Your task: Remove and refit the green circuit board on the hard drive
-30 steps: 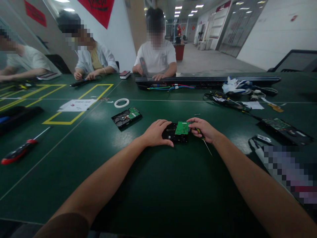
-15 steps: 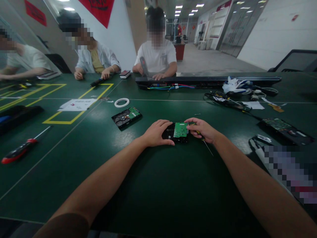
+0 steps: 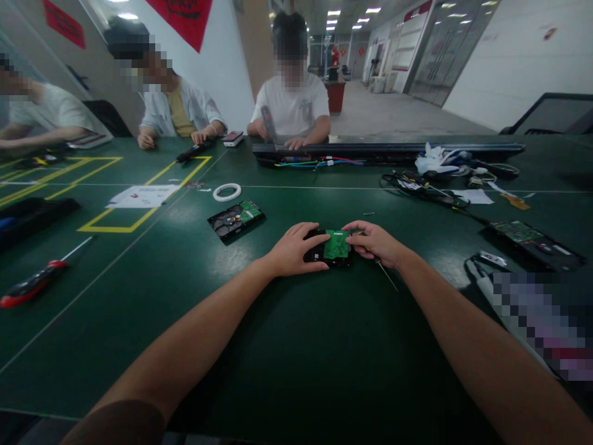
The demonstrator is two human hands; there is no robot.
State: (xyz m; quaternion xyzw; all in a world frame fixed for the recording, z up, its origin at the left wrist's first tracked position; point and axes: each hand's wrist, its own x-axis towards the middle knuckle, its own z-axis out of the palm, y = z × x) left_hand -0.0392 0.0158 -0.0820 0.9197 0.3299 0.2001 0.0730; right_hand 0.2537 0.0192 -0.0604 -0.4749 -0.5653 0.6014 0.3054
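A black hard drive (image 3: 319, 254) with a green circuit board (image 3: 336, 245) on top lies on the dark green surface (image 3: 296, 346) between both hands. The left hand (image 3: 293, 250) grips its left edge; the right hand (image 3: 377, 243) pinches the board's right edge while grasping a thin screwdriver (image 3: 385, 272).

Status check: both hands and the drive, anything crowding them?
Left hand clamped on black hard drive. Right hand pinching green circuit board, small screwdriver tucked in same hand. Second hard drive lies apart to the left, not touching.
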